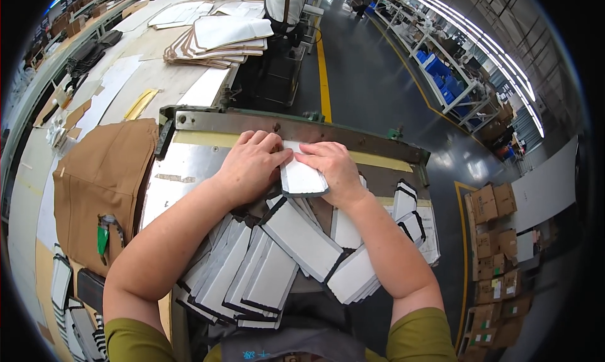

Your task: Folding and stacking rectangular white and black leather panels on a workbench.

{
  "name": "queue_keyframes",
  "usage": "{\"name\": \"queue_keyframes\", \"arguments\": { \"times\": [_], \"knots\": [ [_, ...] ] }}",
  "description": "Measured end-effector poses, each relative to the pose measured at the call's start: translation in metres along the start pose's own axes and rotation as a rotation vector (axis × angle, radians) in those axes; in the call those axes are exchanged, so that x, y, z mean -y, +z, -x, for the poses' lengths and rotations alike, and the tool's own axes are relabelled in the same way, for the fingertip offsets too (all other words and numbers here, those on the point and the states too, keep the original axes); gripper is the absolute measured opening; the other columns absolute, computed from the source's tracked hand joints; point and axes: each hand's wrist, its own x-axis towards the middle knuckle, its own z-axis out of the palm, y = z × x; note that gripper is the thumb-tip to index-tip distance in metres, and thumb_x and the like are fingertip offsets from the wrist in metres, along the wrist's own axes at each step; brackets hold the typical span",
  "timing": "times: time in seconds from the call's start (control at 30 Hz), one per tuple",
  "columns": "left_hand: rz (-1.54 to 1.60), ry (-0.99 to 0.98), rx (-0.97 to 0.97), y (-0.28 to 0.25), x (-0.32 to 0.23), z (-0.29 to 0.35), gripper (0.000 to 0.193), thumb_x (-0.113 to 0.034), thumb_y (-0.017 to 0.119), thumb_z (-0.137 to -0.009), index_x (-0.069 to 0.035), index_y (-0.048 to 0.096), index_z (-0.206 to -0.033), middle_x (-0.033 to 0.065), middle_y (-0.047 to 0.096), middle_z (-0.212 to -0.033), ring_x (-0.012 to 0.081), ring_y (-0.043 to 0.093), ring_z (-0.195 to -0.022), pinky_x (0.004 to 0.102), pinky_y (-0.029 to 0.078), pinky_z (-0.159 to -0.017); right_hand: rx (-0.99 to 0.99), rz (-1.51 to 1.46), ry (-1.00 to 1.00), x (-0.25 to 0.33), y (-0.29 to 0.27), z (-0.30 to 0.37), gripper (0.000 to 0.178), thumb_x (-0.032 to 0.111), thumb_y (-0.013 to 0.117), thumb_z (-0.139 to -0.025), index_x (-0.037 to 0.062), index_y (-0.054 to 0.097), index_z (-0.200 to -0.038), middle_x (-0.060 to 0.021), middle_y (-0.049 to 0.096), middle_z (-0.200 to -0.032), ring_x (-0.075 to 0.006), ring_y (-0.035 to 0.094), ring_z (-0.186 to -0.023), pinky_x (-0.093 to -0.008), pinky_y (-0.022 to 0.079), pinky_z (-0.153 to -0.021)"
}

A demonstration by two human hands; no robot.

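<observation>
Both hands are at a white rectangular panel with a dark edge (304, 176), close in front of the metal bar of a bench machine. My left hand (251, 163) has its fingers curled, thumb and fingertips gripping the panel's far left corner. From the other side my right hand (335, 171) grips its right edge, with the thumb on the white face. Below my wrists lie fanned bundles of similar white panels (220, 270) with black edges. Another stack of them (305, 239) slants under the held piece toward my right forearm.
The metal bar (372, 138) spans the machine's far side. Brown fabric (104, 179) with a green-handled tool (103, 236) lies at left. Flat white pieces with brown edges (217, 37) are piled on the long table. A person (283, 5) is beyond; cardboard boxes (495, 248) stand right.
</observation>
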Motion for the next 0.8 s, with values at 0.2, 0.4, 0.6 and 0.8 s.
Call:
{"name": "queue_keyframes", "arguments": {
  "times": [0.2,0.4,0.6,0.8],
  "knots": [
    [0.007,0.028,-0.013,0.003,0.004,-0.001,0.036,-0.012,0.07,-0.081,-0.014,0.068,-0.117,0.009,0.059,-0.125,0.0273,0.052,-0.122,0.0425,0.037,-0.107,0.037,-0.038,0.024,-0.003,-0.003,-0.002,0.037,0.011,0.074,-0.075,0.0129,0.075,-0.112,-0.0104,0.069,-0.12,-0.0293,0.061,-0.116,-0.0422,0.042,-0.104],
    [0.077,0.014,-0.005,0.0,0.004,-0.003,0.026,-0.011,0.069,-0.081,-0.013,0.069,-0.107,0.0082,0.061,-0.126,0.0272,0.053,-0.123,0.0429,0.037,-0.108,0.027,-0.197,0.122,0.002,-0.004,0.0,0.033,0.01,0.072,-0.08,0.0123,0.074,-0.113,-0.0103,0.067,-0.125,-0.031,0.058,-0.121,-0.0438,0.037,-0.11],
    [0.089,-0.024,-0.026,0.004,0.005,-0.006,0.021,-0.008,0.069,-0.078,-0.013,0.072,-0.098,0.0056,0.067,-0.114,0.0243,0.058,-0.116,0.0415,0.038,-0.107,0.138,0.015,0.197,0.006,-0.018,-0.002,0.034,0.015,0.072,-0.082,0.0099,0.07,-0.116,-0.0104,0.067,-0.125,-0.0244,0.058,-0.122,-0.0437,0.034,-0.113],
    [0.134,0.086,-0.128,0.003,0.011,-0.007,0.024,-0.009,0.071,-0.078,-0.013,0.074,-0.101,0.0081,0.071,-0.106,0.0252,0.064,-0.106,0.0398,0.042,-0.103,-0.083,0.001,0.164,-0.004,-0.008,-0.002,0.027,0.003,0.076,-0.077,0.0079,0.072,-0.103,-0.0072,0.07,-0.106,-0.025,0.064,-0.104,-0.0381,0.048,-0.096]
  ]
}}
